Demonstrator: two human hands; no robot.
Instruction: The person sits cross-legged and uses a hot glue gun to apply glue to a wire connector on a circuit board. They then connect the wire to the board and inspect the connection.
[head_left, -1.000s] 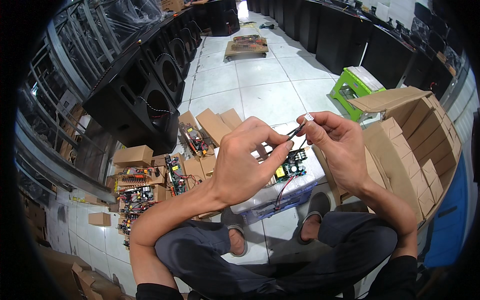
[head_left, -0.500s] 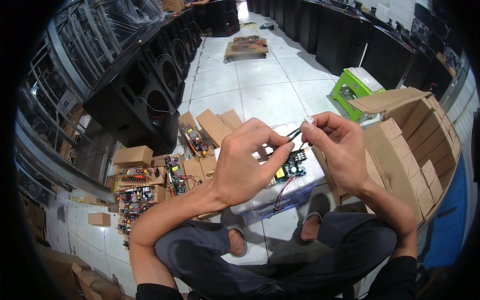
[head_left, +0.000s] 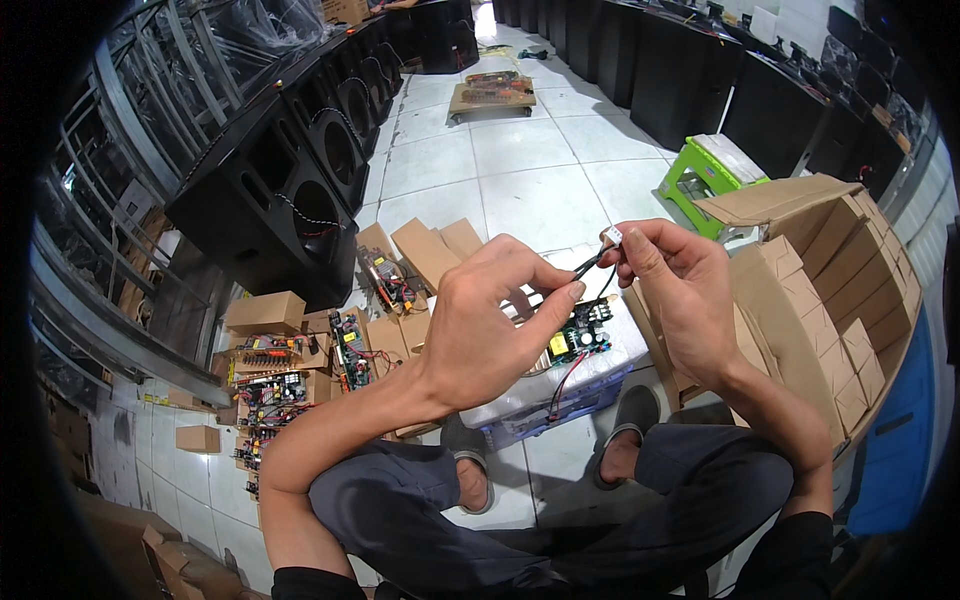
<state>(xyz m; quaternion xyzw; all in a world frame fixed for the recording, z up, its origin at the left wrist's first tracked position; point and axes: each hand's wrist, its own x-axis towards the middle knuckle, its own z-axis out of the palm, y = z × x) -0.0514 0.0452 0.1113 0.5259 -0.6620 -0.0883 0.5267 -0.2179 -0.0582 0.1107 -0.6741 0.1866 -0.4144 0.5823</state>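
Over a green circuit board (head_left: 583,343), my left hand (head_left: 480,325) pinches a dark wire cable (head_left: 590,266) between thumb and forefinger. The cable runs right to a small white plug connector (head_left: 612,237) on its end. My right hand (head_left: 688,300) is closed at that plug, thumb and fingertips against its right side. One thin black wire curves down from the plug toward the board. The board, with a yellow-labelled part, lies on a white foam-like block (head_left: 500,400) between my knees. Red and black leads hang off its near edge. My left hand partly hides the board's left side.
More circuit boards (head_left: 275,395) and cardboard boxes (head_left: 265,312) lie on the floor at left. Black speaker cabinets (head_left: 285,190) line the left side. At right stand a green step stool (head_left: 705,180) and an open carton (head_left: 790,330) of small boxes. A low dolly (head_left: 493,100) is farther ahead.
The white plug has turned and tipped slightly left and down, and the right fingers have shifted round it. A wire loop now shows below it. My left hand has barely moved.
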